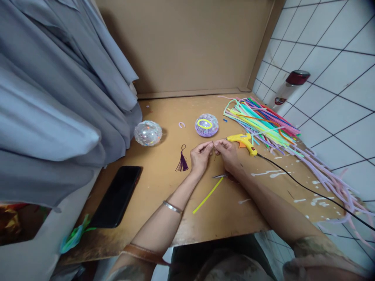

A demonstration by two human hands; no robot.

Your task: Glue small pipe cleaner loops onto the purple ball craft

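My left hand (pixel 200 156) and my right hand (pixel 226 153) meet fingertip to fingertip over the middle of the table, both closed in a pinch. Between them is a thin dark strand (pixel 215 157), too small to make out well. Just beyond the fingers sits a clear ball (pixel 211 130) with purplish filling and a yellow ring (pixel 204 123) on it. A dark purple tassel (pixel 182 162) with a loop lies left of my left hand. Scissors (pixel 218 176), partly hidden under my right arm, touch a yellow strip (pixel 208 196). A yellow glue gun (pixel 243 141) lies beside my right hand.
Another clear ball (pixel 148 133) stands at the left, near a grey curtain (pixel 58 89). A black phone (pixel 117 197) lies front left. Coloured strips (pixel 260 119) are heaped back right, by a bottle (pixel 285 93). The glue gun's cord (pixel 304 185) crosses the right side.
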